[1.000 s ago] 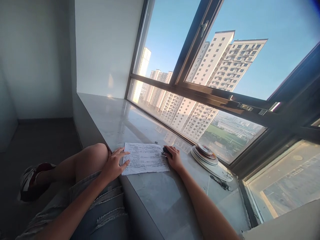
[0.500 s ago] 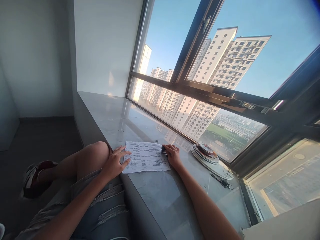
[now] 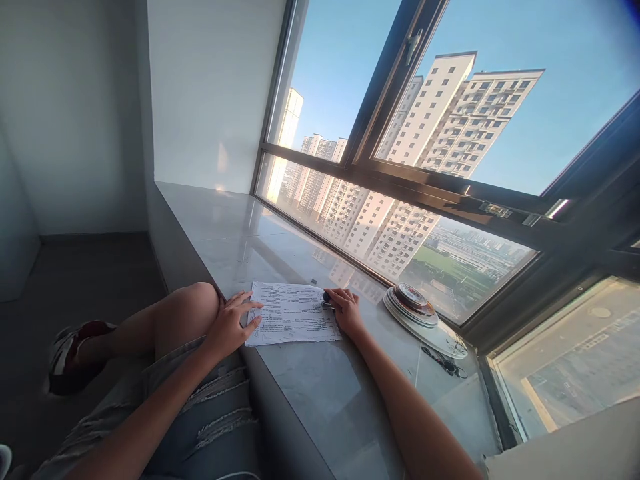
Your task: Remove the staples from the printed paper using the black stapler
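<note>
A sheet of paper (image 3: 295,317) covered with dense printed or written lines lies on the grey stone sill (image 3: 310,387). My left hand (image 3: 233,325) rests on the paper's left edge with its fingers spread, holding nothing. At the paper's right edge, my right hand (image 3: 346,312) is closed around a small black object (image 3: 327,297) with a shiny metal part, whose tip is close to the paper. What exactly the object is, I cannot make out, as the fingers partly cover it.
Right of my right hand sits a stack of plates (image 3: 413,310), with dark keys or a cord (image 3: 444,362) beside it. The window frame (image 3: 425,177) borders the sill's far side. My bare knee (image 3: 197,303) touches the sill's near edge.
</note>
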